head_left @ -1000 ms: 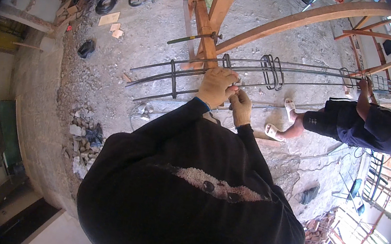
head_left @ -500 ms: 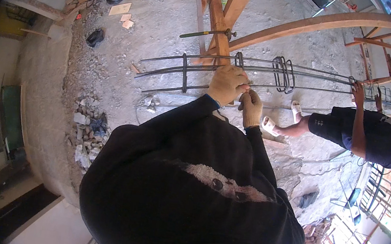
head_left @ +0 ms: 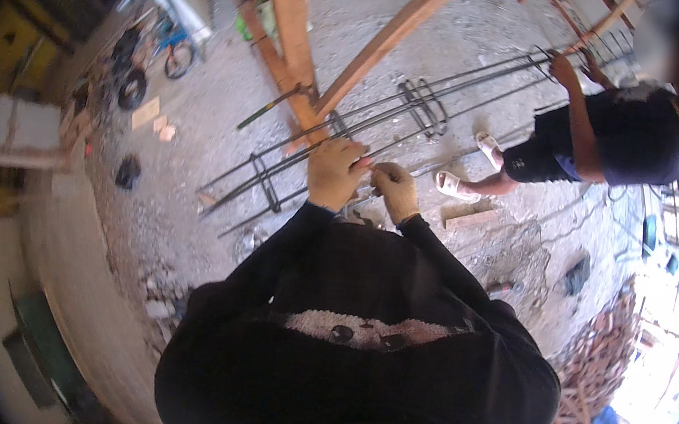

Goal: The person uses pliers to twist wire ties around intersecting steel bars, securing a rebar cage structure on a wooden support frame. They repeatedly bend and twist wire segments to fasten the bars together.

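Note:
My left hand (head_left: 332,176), in a tan work glove, is closed beside the near side of a rebar cage of long steel bars. Close to its right, my right hand (head_left: 395,192) wears a matching glove and has its fingers pinched together. The fingertips of both hands almost meet; whatever they grip is too small to make out. Left of my hands, a rectangular stirrup (head_left: 263,182) stands around the bars. Farther right, several stirrups (head_left: 425,109) are bunched together. A timber support (head_left: 290,24) rises behind the cage, with a green-handled metal bar (head_left: 265,110) at its lower end.
At the cage's right end, another person (head_left: 620,132) in dark clothes has both hands on the bars. Rubble (head_left: 164,292) lies at left, a black tyre (head_left: 132,89) at far left. A pile of broken bricks (head_left: 590,378) is at lower right.
The view has turned, so the cage now slants up to the right and my hands appear farther left. Both hands stay close together at the bars. The other person's hands remain on the cage.

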Available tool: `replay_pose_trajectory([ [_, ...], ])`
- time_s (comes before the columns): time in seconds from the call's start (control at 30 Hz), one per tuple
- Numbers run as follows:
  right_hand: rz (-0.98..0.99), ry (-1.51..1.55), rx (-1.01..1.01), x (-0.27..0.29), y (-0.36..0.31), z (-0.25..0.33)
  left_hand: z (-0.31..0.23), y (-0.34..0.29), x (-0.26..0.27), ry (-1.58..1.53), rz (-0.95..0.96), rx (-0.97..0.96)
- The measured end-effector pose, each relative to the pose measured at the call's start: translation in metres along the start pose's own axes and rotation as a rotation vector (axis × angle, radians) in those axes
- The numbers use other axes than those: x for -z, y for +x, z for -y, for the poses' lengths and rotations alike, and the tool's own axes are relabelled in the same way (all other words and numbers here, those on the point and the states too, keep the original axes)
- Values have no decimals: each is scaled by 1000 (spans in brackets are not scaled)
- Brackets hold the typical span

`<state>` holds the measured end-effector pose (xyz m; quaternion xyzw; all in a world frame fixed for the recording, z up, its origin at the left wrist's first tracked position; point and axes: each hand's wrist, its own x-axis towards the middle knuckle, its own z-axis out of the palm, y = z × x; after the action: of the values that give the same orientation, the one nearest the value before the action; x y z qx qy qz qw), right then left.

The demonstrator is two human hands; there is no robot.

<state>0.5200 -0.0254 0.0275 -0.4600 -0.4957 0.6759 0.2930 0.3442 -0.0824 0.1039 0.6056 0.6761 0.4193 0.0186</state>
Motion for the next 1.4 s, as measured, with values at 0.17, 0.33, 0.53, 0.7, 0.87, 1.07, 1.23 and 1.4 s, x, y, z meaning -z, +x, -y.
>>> replay_pose_trajectory([
  [0.17,26,11,11,-2,7,-2,1,3,0,4,102,24],
  [0.33,79,-13,93,-2,16,6,6,2,0,29,141,-23],
  [0.53,157,16,10,0,17,19,10,1,0,-30,110,-57],
  [0.7,141,-31,40,0,9,21,10,-2,0,-25,102,-28],
  [0.87,166,-10,-29,1,5,24,4,0,1,-59,79,32],
  [1.07,234,-33,-124,6,3,37,7,0,0,4,96,-1],
  [1.23,199,-151,-55,8,-6,32,17,-5,-8,-66,79,-12],
  [1.4,172,-377,131,7,-5,21,20,-6,-13,-102,211,174],
])
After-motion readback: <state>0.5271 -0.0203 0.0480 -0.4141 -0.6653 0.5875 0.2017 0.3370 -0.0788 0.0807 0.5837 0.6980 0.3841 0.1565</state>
